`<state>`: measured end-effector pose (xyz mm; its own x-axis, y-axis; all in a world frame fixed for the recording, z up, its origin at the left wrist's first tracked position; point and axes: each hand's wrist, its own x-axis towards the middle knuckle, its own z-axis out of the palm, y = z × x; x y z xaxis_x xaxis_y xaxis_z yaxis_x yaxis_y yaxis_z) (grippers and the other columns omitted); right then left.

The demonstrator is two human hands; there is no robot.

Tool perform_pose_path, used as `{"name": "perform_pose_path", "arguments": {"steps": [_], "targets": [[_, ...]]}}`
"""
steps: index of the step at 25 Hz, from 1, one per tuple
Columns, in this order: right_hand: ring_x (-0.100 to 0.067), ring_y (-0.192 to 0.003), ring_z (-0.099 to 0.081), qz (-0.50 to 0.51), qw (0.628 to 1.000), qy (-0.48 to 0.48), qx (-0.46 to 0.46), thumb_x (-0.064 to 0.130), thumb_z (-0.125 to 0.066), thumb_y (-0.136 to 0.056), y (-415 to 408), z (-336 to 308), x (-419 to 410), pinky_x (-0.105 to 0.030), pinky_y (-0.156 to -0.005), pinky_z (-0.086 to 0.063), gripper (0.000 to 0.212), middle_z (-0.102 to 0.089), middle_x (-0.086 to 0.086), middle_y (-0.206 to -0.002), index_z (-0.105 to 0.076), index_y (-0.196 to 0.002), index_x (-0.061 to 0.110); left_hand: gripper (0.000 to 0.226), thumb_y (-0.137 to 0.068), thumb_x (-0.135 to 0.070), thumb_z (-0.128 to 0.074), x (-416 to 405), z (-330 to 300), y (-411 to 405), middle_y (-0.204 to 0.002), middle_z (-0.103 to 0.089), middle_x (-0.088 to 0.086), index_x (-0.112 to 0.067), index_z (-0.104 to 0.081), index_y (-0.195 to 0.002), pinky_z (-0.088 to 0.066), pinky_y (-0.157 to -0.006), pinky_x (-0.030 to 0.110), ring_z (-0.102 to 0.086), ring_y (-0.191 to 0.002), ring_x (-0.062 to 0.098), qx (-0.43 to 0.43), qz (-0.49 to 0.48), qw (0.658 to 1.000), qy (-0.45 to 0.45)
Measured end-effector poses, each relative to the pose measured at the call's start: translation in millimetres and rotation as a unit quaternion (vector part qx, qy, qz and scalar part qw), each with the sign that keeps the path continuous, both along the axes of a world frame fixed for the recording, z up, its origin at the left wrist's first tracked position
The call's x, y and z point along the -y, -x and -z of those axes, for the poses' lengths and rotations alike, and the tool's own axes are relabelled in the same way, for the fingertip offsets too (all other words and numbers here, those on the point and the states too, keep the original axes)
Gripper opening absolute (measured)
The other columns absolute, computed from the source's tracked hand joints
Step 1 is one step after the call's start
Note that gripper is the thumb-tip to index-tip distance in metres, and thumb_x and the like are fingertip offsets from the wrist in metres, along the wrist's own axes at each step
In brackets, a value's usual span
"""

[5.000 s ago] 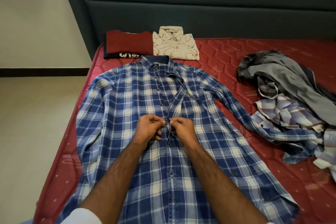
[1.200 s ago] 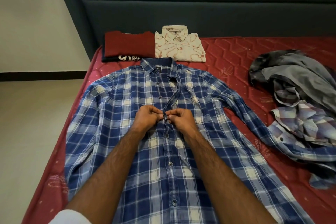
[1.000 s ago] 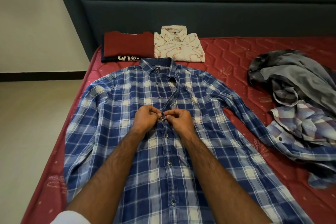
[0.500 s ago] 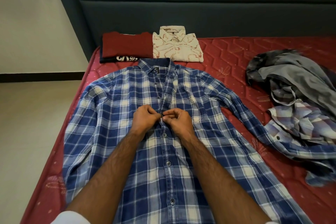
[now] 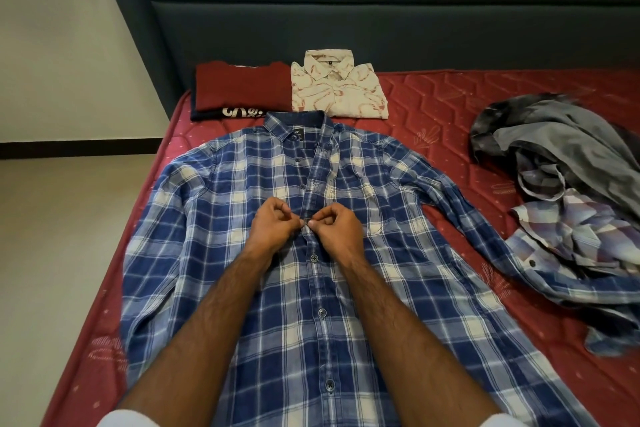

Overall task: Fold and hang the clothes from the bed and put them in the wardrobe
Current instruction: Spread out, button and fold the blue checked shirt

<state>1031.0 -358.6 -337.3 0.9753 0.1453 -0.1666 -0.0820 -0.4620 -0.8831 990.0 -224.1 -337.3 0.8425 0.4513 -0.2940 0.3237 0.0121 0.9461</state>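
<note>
Both hands, left hand (image 5: 275, 227) and right hand (image 5: 335, 230), pinch the blue plaid shirt (image 5: 242, 288) placket, seemingly at a button; shirt flat on the bed (image 5: 433, 107).

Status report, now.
Left hand and right hand pinching the blue plaid shirt placket, buttoning. Upper buttons undone. Unfolded pile clear, right.

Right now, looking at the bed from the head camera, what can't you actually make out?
- Whether the button under the left hand and right hand is through its hole: fingertips cover it.
- Blue plaid shirt: hem cut off by the bottom edge, forearms cover its lower front.
- Pile of unfolded clothes: blurred and cut off at the right edge; the count is unclear.
- Dark garment under the red folded top: print mostly hidden.
- No wardrobe in view.
</note>
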Motion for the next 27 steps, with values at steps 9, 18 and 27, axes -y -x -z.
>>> {"name": "perform_pose_path", "arguments": {"steps": [9, 18, 27], "targets": [[-0.009, -0.084, -0.067, -0.077, 0.991, 0.075, 0.082, 0.007, -0.057, -0.099, -37, -39, 8, -0.03, -0.079, -0.059, 0.015, -0.071, 0.003, -0.098, -0.071, -0.1, 0.014, 0.015, -0.101, -0.008, -0.057, -11, -24, -24, -0.104, -0.057, -0.002, -0.013, -0.056, -0.115, -0.047, -0.064, 0.015, -0.055, -0.081, 0.007, 0.038, 0.104, 0.941, -0.319], [-0.022, -0.076, -0.063, -0.054, 0.953, 0.287, 0.077, 0.047, -0.069, -0.088, -82, -21, -37, -0.03, -0.065, -0.049, 0.036, -0.064, -0.002, -0.085, -0.059, -0.092, 0.013, 0.011, -0.099, -0.01, -0.06, -26, 4, -70, -0.099, -0.071, 0.0, -0.01, -0.07, -0.104, -0.048, -0.067, 0.021, -0.061, -0.078, 0.007, 0.008, 0.029, 0.972, -0.234], [-0.011, -0.066, -0.061, -0.046, 0.998, -0.021, -0.032, 0.014, -0.069, -0.095, -76, -21, -32, -0.026, -0.058, -0.049, 0.006, -0.067, 0.0, -0.077, -0.069, -0.089, 0.012, 0.004, -0.091, -0.007, -0.072, -35, -5, -68, -0.074, -0.069, 0.003, -0.01, -0.07, -0.089, -0.046, -0.051, 0.03, -0.056, -0.058, 0.016, -0.016, -0.013, 1.0, -0.01]]}}
